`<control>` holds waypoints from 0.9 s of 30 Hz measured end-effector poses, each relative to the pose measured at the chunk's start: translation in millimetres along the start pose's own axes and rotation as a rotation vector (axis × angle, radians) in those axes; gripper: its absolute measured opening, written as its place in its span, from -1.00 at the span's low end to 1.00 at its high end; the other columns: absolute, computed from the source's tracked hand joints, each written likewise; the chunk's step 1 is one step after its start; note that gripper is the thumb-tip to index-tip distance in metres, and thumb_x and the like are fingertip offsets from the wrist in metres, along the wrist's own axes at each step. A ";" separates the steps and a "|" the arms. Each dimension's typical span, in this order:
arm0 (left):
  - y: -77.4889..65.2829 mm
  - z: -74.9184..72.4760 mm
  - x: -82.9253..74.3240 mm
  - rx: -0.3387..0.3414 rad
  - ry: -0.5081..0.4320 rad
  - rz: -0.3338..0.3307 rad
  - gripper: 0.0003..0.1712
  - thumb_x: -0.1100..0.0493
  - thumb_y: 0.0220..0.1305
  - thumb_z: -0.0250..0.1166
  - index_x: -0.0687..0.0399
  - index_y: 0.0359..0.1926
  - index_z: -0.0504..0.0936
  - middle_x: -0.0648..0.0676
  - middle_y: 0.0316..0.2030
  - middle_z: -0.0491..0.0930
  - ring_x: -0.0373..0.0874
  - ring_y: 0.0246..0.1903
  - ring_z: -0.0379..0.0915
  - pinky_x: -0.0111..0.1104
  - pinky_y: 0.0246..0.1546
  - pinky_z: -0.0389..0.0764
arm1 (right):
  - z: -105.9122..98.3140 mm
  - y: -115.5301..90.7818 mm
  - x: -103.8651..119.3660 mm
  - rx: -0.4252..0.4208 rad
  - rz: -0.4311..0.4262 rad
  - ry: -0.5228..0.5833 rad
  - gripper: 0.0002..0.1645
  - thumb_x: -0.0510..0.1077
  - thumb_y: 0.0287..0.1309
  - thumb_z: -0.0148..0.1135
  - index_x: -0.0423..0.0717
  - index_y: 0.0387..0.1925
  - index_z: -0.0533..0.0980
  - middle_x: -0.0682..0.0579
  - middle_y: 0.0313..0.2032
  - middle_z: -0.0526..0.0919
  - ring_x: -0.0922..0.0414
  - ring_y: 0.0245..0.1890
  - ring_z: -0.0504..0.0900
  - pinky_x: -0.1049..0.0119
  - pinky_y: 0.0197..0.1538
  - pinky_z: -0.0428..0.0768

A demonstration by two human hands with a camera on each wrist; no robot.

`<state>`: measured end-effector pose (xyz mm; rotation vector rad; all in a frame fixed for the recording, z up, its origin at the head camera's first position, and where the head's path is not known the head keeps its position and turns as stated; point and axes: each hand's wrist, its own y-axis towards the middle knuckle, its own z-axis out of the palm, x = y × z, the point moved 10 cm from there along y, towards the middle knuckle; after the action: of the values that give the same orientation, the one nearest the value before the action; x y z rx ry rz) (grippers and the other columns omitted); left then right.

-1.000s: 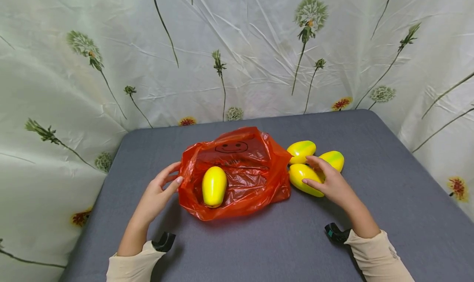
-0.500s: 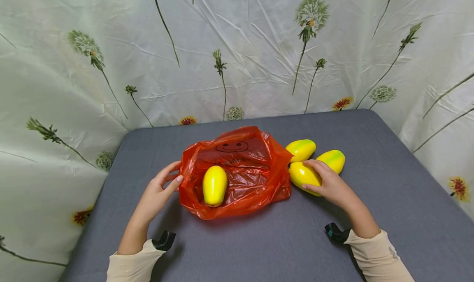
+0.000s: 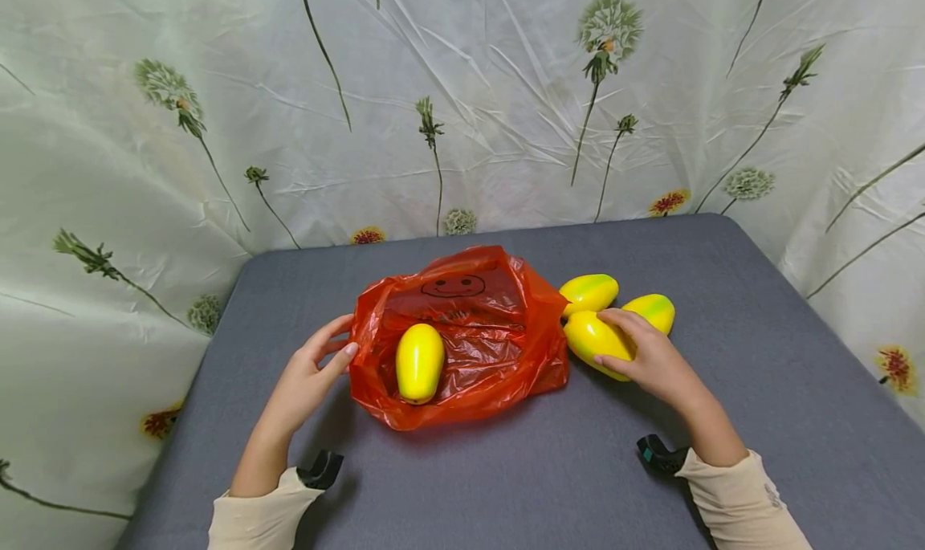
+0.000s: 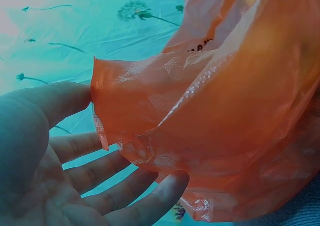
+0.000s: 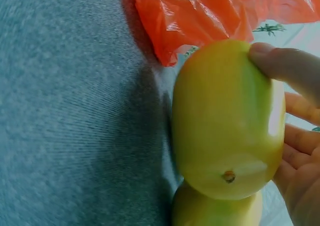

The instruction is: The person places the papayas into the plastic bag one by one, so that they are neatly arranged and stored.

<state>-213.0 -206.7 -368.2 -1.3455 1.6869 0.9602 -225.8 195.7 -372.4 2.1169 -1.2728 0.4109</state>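
Observation:
A red plastic bag (image 3: pixel 491 397) with a smiling face drawn on it lies with its mouth spread wide. Inside, toward the left, sits one smooth yellow oval fruit (image 3: pixel 420 364). My left hand (image 3: pixel 307 385) touches the bag's left edge, thumb and fingers apart and fairly straight against the plastic. At the bag's right side, my right hand (image 3: pixel 654 357) grips another yellow oval fruit (image 5: pixel 225 121), thumb on one side and fingers on the other. Its brown-spotted end shows in the right wrist view. Two similar fruits (image 3: pixel 588 293), (image 3: pixel 654 313) with green patches lie just behind that hand.
A grey cloth-covered table (image 3: pixel 470 486) carries everything, its far edge meeting a pale curtain (image 3: pixel 506 132) printed with dandelions. Black wrist cameras (image 3: pixel 321 470) sit by the cream sleeves (image 3: pixel 263 514).
The right hand's thumb and fingers have closed around the nearest fruit, which has turned a little in the grasp. The left hand and the bag stay where they were.

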 end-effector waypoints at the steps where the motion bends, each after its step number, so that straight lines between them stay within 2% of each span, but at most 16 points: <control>1: 0.0 -0.1 0.1 -0.001 0.003 -0.001 -0.41 0.08 0.26 0.13 0.05 0.28 0.21 0.15 0.20 0.25 0.07 0.05 0.32 -0.20 -0.19 0.53 | -3.5 0.1 1.8 -0.025 -0.013 -0.002 -0.30 -0.24 -0.21 0.44 -0.29 0.04 0.38 -0.20 0.01 0.43 -0.12 0.03 0.35 0.00 0.04 0.29; 5: -0.1 -0.3 -0.2 -0.002 0.006 -0.002 -0.41 0.08 0.26 0.13 0.04 0.28 0.21 0.14 0.20 0.25 0.06 0.05 0.32 -0.23 -0.19 0.54 | -17.5 -0.2 6.4 -0.121 -0.035 -0.025 -0.27 -0.28 -0.30 0.47 -0.28 0.03 0.40 -0.17 0.01 0.44 -0.10 0.03 0.36 0.18 0.09 0.29; 9: -0.7 -0.1 -0.9 0.001 0.003 0.000 -0.41 0.08 0.26 0.13 0.05 0.28 0.22 0.14 0.20 0.25 0.06 0.05 0.32 -0.22 -0.19 0.54 | -29.9 -1.9 10.7 -0.205 -0.047 -0.043 -0.23 -0.31 -0.38 0.49 -0.26 0.02 0.41 -0.17 0.01 0.44 -0.10 0.02 0.37 0.27 0.12 0.29; 15: -1.3 0.0 -0.2 0.001 0.018 -0.009 -0.41 0.07 0.26 0.12 0.05 0.28 0.21 0.14 0.20 0.25 0.05 0.05 0.31 -0.22 -0.18 0.53 | -46.3 -3.5 22.6 -0.320 -0.109 0.013 -0.17 -0.41 -0.49 0.49 -0.24 0.03 0.43 -0.17 0.01 0.45 -0.01 0.04 0.37 0.53 0.11 0.20; 18: -1.3 0.3 0.1 0.002 0.011 -0.009 -0.41 0.07 0.26 0.12 0.05 0.28 0.21 0.14 0.20 0.25 0.06 0.05 0.31 -0.19 -0.17 0.53 | -51.7 -4.2 29.0 -0.349 -0.121 0.039 -0.14 -0.44 -0.50 0.49 -0.22 0.06 0.43 -0.14 0.03 0.44 0.07 0.07 0.35 0.55 0.11 0.20; 23: -1.2 0.4 0.0 0.003 -0.002 -0.001 -0.42 0.09 0.26 0.13 0.05 0.28 0.22 0.14 0.19 0.25 0.06 0.05 0.31 -0.18 -0.17 0.53 | -58.8 -4.4 43.8 -0.379 -0.152 0.086 -0.10 -0.47 -0.55 0.50 -0.24 0.06 0.42 -0.13 0.06 0.43 0.09 0.09 0.34 0.49 0.13 0.24; 25: -1.0 0.3 -0.1 0.002 0.000 0.000 -0.42 0.09 0.26 0.12 0.05 0.28 0.22 0.14 0.19 0.26 0.06 0.05 0.31 -0.22 -0.18 0.53 | -61.2 -3.9 50.6 -0.391 -0.175 0.116 -0.16 -0.38 -0.45 0.52 -0.25 0.06 0.43 -0.13 0.07 0.42 0.07 0.09 0.34 0.46 0.13 0.26; 27: -0.9 0.3 -0.2 0.002 0.003 -0.002 -0.42 0.08 0.26 0.12 0.05 0.27 0.22 0.14 0.19 0.26 0.06 0.05 0.31 -0.26 -0.19 0.54 | -63.1 -2.9 58.3 -0.400 -0.197 0.143 -0.25 -0.18 -0.28 0.49 -0.27 0.05 0.43 -0.15 0.07 0.43 0.08 0.09 0.34 0.45 0.13 0.27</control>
<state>-212.1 -206.5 -368.2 -1.3475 1.6886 0.9554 -191.7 198.5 -293.5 1.8152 -0.9609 0.1976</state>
